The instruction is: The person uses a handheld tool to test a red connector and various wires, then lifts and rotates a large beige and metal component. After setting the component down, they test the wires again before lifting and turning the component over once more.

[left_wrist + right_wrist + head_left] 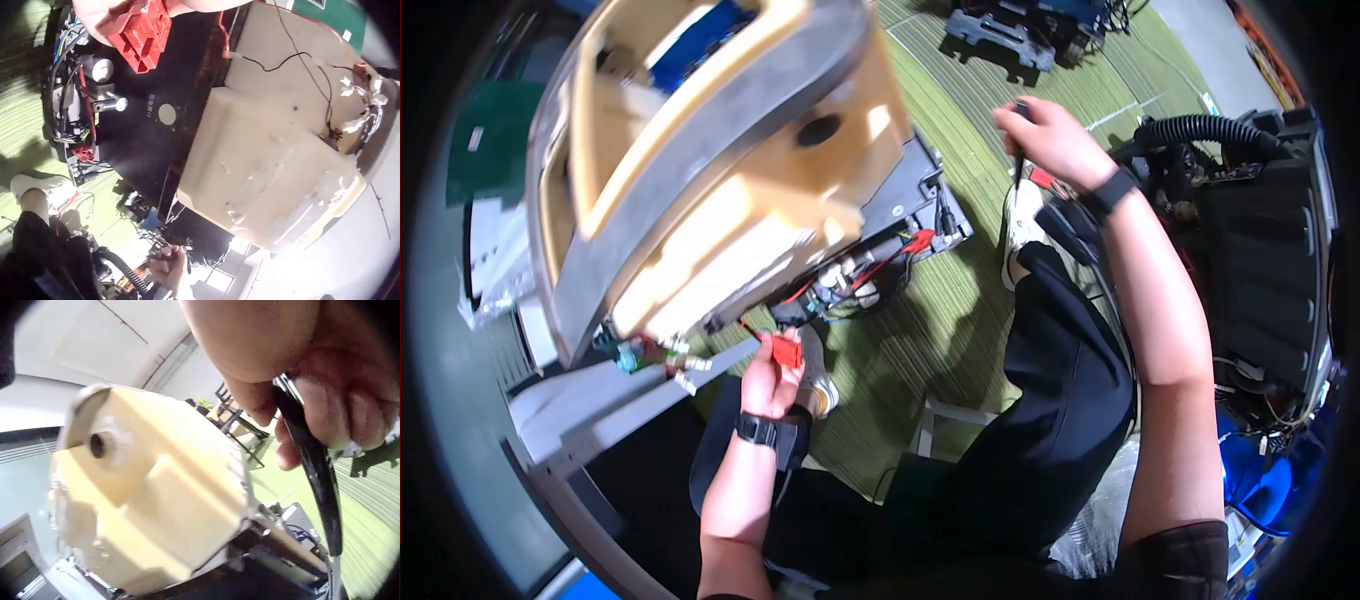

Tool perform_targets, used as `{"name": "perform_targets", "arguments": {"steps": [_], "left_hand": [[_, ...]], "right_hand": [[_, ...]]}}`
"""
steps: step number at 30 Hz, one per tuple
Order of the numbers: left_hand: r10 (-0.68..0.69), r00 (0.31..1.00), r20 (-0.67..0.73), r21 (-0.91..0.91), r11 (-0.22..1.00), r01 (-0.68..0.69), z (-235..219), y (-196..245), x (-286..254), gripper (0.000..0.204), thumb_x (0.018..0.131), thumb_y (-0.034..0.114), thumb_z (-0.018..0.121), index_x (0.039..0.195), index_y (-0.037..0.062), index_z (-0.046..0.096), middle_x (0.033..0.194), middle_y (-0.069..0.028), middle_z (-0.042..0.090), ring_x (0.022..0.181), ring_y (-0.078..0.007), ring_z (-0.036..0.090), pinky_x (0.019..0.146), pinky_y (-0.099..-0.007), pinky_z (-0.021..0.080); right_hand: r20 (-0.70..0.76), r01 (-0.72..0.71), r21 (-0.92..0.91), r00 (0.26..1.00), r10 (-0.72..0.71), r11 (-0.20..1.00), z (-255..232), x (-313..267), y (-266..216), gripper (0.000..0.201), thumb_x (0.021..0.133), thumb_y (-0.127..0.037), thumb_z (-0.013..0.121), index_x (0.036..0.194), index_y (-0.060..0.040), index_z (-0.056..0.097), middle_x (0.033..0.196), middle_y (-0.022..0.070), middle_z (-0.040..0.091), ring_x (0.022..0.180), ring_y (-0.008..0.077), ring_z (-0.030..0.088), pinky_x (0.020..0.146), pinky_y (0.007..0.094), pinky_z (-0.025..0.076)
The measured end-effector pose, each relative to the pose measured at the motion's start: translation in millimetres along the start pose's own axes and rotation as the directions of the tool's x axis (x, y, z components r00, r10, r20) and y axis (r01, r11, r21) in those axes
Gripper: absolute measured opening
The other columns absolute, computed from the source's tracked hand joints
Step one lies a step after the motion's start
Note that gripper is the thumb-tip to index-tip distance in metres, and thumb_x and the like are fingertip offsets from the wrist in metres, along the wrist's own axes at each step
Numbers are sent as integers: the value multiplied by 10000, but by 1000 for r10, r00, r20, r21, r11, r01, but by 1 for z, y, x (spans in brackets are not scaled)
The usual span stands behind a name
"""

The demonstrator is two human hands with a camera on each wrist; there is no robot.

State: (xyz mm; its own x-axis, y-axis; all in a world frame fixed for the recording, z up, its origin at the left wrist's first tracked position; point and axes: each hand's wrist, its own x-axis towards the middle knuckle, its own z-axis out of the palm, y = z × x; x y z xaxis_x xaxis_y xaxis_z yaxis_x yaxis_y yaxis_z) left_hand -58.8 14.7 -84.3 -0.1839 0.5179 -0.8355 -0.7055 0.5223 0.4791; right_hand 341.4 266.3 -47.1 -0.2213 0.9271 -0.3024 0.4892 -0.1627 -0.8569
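Observation:
My left hand grips a red plastic plug connector low beside the machine's near side. Its open sockets show in the left wrist view, where the red connector juts out past the fingers. Up on the right, away from the machine, my right hand holds a slim tool by its black handle. A metal shaft extends from that handle; its tip is out of the right wrist view. The machine's cream-coloured body stands close in front of the left hand.
Wires and a second red connector line the machine's lower edge. Another dark machine part with a ribbed hose stands on the right. More black equipment lies on the green carpet. A blue bin is at lower right.

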Motion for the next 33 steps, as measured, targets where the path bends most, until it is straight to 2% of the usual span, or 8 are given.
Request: {"name": "perform_targets", "arguments": {"steps": [6,11,13,15,17,20,26,33], "left_hand": [[25,991,131,-212,977,4,-14,12,-17,221,1001,254,375,1044,43,426,1174,-227,548,1059,-313,575,868,-414,503],[53,990,128,-414,910,4,-17,35,-56,244,991,231,409,1065,-2,417,1128,-213,546,1019,-301,590,818,-367,552],[170,981,96,-353,927,-127,-12,43,-72,230,988,224,424,1042,1,441,1047,-170,570,964,-279,610,777,-321,562],[112,990,87,-312,947,-80,-25,47,-73,204,993,200,411,922,26,492,832,-62,568,748,-163,604,641,-236,516],[143,946,290,-315,948,-46,-34,48,-73,206,990,191,398,869,49,485,735,-21,515,643,-123,519,571,-233,435],[127,970,208,-293,954,-62,-27,49,-79,209,976,193,414,821,67,477,678,-6,468,589,-115,438,550,-253,383],[107,955,277,-257,966,-34,-41,46,-67,177,944,183,452,829,65,514,714,-34,545,658,-150,527,622,-293,452],[95,957,275,-346,938,6,-41,41,-59,189,941,183,454,872,52,572,754,-61,594,672,-178,546,637,-315,472]], "right_hand": [[214,-8,219,976,-40,976,20,-127,-102,237,962,-265,500,910,-41,556,828,19,652,602,31,511,577,182,434],[334,-67,546,932,-144,835,110,-210,-174,150,958,-172,519,963,-23,533,946,61,640,657,57,556,636,194,475],[356,-56,639,906,-230,768,153,-219,-175,138,956,-159,518,985,-24,525,994,72,633,707,64,589,666,198,488],[258,-6,712,932,-253,702,210,-223,-173,137,957,-152,513,1007,-26,527,1029,78,630,737,70,601,679,204,489],[232,-7,749,939,-253,662,236,-223,-167,139,959,-142,507,1030,-25,525,1044,83,630,758,76,607,692,208,488],[248,-20,733,939,-240,680,252,-221,-158,151,963,-137,495,1049,-14,516,1068,93,620,777,89,613,717,222,490],[216,-18,785,945,-246,619,265,-208,-158,143,973,-98,451,1063,2,500,1099,119,597,801,111,606,771,247,492],[187,64,721,941,-282,690,272,-204,-157,143,977,-94,435,1066,7,482,1134,136,574,810,117,605,777,255,489]]}}
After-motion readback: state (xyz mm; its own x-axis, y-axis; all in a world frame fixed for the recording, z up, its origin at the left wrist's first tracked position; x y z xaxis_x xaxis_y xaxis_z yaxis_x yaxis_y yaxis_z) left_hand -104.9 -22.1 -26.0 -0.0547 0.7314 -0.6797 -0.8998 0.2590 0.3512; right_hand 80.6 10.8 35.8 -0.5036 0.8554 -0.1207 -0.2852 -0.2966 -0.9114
